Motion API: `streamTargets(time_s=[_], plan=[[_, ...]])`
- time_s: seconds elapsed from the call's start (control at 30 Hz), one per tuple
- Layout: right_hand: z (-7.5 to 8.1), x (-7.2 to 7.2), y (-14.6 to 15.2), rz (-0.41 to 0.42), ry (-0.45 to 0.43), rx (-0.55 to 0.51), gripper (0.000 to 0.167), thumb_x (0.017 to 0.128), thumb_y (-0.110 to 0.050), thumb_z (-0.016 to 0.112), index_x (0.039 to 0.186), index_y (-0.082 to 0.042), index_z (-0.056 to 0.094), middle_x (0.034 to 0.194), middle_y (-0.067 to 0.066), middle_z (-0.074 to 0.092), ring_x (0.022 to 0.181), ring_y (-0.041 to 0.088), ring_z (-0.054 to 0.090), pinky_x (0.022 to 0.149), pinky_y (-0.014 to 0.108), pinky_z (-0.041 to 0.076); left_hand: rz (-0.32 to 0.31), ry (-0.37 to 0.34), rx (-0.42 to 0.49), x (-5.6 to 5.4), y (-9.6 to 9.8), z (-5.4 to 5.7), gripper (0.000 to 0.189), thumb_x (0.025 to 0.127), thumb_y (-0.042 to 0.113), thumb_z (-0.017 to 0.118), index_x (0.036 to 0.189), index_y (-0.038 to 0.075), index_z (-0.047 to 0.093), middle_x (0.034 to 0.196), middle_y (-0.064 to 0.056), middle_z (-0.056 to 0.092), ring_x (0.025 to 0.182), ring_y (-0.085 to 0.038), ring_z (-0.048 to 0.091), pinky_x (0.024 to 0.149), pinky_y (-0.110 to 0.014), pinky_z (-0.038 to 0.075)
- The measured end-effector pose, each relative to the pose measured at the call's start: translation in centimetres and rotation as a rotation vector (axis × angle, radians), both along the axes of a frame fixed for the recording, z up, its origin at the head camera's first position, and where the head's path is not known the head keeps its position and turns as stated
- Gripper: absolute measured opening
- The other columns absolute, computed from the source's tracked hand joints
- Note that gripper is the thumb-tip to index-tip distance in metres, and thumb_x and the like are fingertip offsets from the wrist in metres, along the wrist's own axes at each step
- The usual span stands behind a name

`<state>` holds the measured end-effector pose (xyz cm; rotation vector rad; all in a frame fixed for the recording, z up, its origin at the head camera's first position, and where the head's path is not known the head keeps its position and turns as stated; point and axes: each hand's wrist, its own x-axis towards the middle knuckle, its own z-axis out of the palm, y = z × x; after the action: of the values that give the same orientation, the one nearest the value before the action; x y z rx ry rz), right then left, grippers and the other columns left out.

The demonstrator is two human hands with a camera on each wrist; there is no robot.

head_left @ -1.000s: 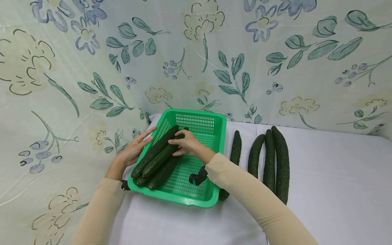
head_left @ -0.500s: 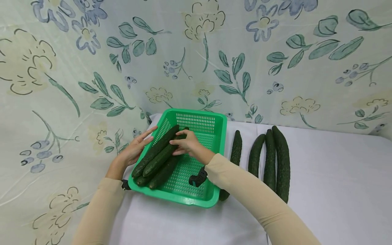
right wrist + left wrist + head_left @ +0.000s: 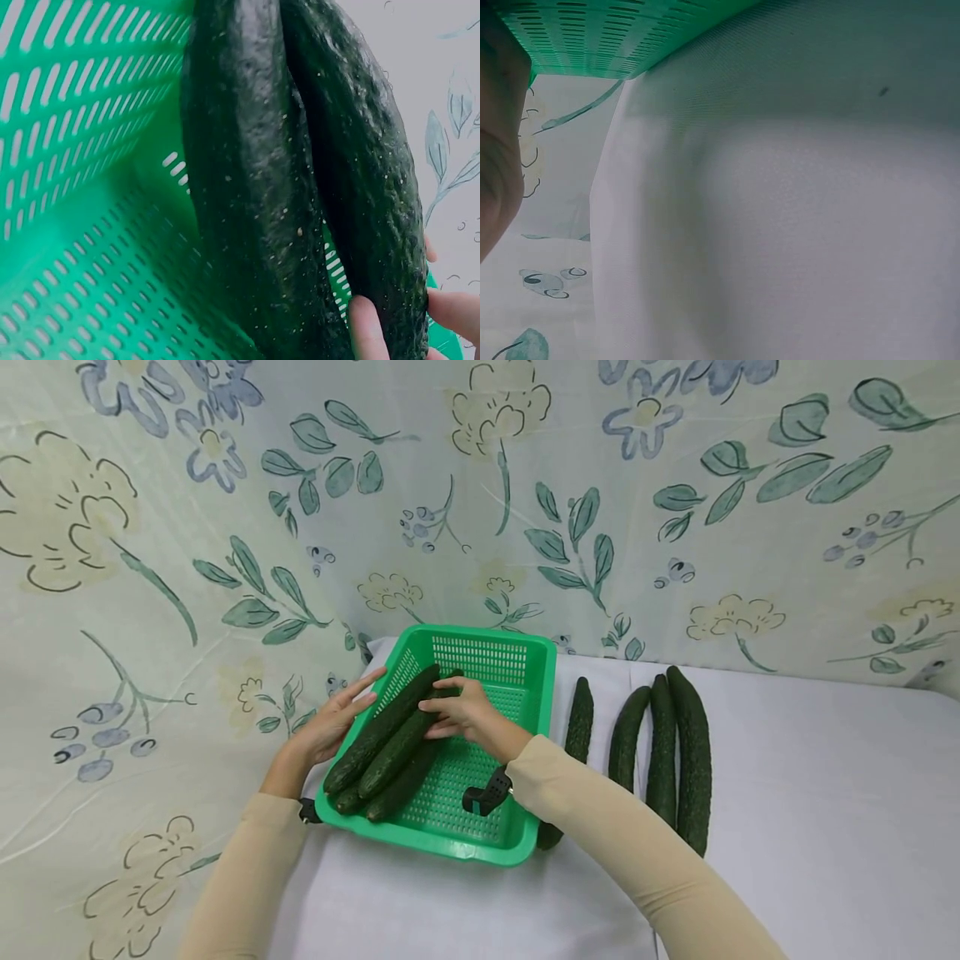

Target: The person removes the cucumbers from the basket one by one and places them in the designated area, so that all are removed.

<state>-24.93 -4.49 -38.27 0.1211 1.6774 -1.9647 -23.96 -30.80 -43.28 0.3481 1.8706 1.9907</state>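
Note:
A green plastic basket (image 3: 420, 842) stands on the white cloth and holds several dark green cucumbers (image 3: 371, 745), stacked along its left side. My right hand (image 3: 468, 710) reaches into the basket and grips the upper part of a top cucumber (image 3: 392, 760) with curled fingers. In the right wrist view two cucumbers (image 3: 247, 187) fill the middle, with fingertips (image 3: 365, 330) against the right one. My left hand (image 3: 326, 727) rests along the basket's left outer wall, fingers extended up to the rim. The left wrist view shows the basket's slotted side (image 3: 607, 37) but not the left fingers.
To the right of the basket one cucumber (image 3: 579, 718) lies partly under the right forearm. Farther right, three more cucumbers (image 3: 692, 760) lie side by side on the white cloth (image 3: 817, 793). A floral sheet (image 3: 420, 552) hangs behind and at the left.
The gripped cucumber's near end has shifted slightly right, away from the leftmost cucumber, and my right hand has moved slightly right with it. My left hand has stayed in place.

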Motion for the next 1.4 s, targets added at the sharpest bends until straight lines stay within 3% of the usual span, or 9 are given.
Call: streamTargets(time_s=[0.37, 0.5, 0.6, 0.7, 0.87, 0.97, 1.13, 1.4], plan=[[0.6, 0.1, 0.5, -0.011, -0.034, -0.055, 0.058, 0.092, -0.002, 0.072, 0.145, -0.006, 0.05, 0.114, 0.028, 0.054, 0.063, 0.028, 0.068, 0.069, 0.041, 0.06, 0.013, 0.019, -0.028, -0.2, 0.0, -0.2, 0.054, 0.11, 0.029, 0.038, 0.161, 0.03, 0.02, 0.161, -0.016, 0.023, 0.12, -0.018, 0.06, 0.089, -0.037, 0.055], [0.9, 0.4, 1.0, 0.002, -0.015, -0.067, 0.058, 0.092, -0.003, 0.072, 0.146, -0.006, 0.049, 0.106, 0.025, 0.059, 0.06, 0.027, 0.069, 0.066, 0.04, 0.061, 0.015, 0.022, -0.025, -0.1, -0.1, -0.2, 0.054, 0.11, 0.029, 0.039, 0.161, 0.03, 0.02, 0.16, -0.017, 0.022, 0.12, -0.017, 0.059, 0.089, -0.036, 0.055], [1.4, 0.8, 1.4, 0.017, 0.0, -0.076, 0.059, 0.093, -0.004, 0.072, 0.147, -0.007, 0.049, 0.11, 0.027, 0.057, 0.06, 0.026, 0.069, 0.064, 0.039, 0.061, 0.01, 0.021, -0.017, -0.1, -0.1, -0.3, 0.055, 0.111, 0.029, 0.038, 0.162, 0.029, 0.019, 0.16, -0.02, 0.022, 0.12, -0.017, 0.06, 0.089, -0.036, 0.055], [1.9, 1.1, 1.8, 0.022, 0.007, -0.087, 0.057, 0.093, -0.004, 0.072, 0.146, -0.009, 0.05, 0.111, 0.027, 0.055, 0.061, 0.027, 0.069, 0.064, 0.038, 0.06, 0.016, 0.034, -0.039, -0.1, 0.0, -0.2, 0.055, 0.11, 0.029, 0.038, 0.162, 0.028, 0.019, 0.163, -0.015, 0.015, 0.122, -0.014, 0.057, 0.091, -0.035, 0.054], [2.5, 1.5, 2.5, 0.013, 0.027, -0.102, 0.053, 0.092, -0.003, 0.073, 0.141, -0.014, 0.057, 0.1, 0.021, 0.06, 0.061, 0.027, 0.069, 0.066, 0.04, 0.06, 0.021, 0.031, -0.055, -0.1, 0.1, -0.1, 0.055, 0.11, 0.032, 0.04, 0.161, 0.03, 0.02, 0.165, -0.008, 0.01, 0.123, -0.014, 0.056, 0.091, -0.035, 0.054], [2.8, 1.7, 3.1, 0.007, 0.04, -0.129, 0.052, 0.092, -0.003, 0.072, 0.141, -0.014, 0.057, 0.108, 0.021, 0.062, 0.06, 0.026, 0.069, 0.067, 0.041, 0.061, 0.017, 0.016, -0.028, 0.0, 0.1, 0.0, 0.055, 0.11, 0.031, 0.04, 0.161, 0.03, 0.02, 0.163, -0.012, 0.017, 0.121, -0.017, 0.059, 0.09, -0.036, 0.055], [2.8, 2.2, 4.1, 0.01, 0.034, -0.182, 0.051, 0.094, -0.003, 0.069, 0.143, -0.014, 0.056, 0.133, 0.021, 0.054, 0.061, 0.023, 0.067, 0.066, 0.038, 0.06, 0.003, 0.001, 0.014, 0.1, 0.1, 0.1, 0.055, 0.11, 0.029, 0.039, 0.162, 0.029, 0.018, 0.159, -0.019, 0.024, 0.119, -0.016, 0.06, 0.088, -0.034, 0.055], [3.0, 2.9, 5.8, 0.007, 0.073, -0.2, 0.051, 0.096, -0.005, 0.067, 0.144, -0.015, 0.055, 0.14, 0.019, 0.052, 0.063, 0.021, 0.069, 0.07, 0.037, 0.06, 0.024, 0.028, -0.04, 0.1, 0.1, 0.1, 0.055, 0.11, 0.031, 0.04, 0.161, 0.029, 0.02, 0.164, -0.01, 0.012, 0.122, -0.016, 0.056, 0.09, -0.034, 0.055]])
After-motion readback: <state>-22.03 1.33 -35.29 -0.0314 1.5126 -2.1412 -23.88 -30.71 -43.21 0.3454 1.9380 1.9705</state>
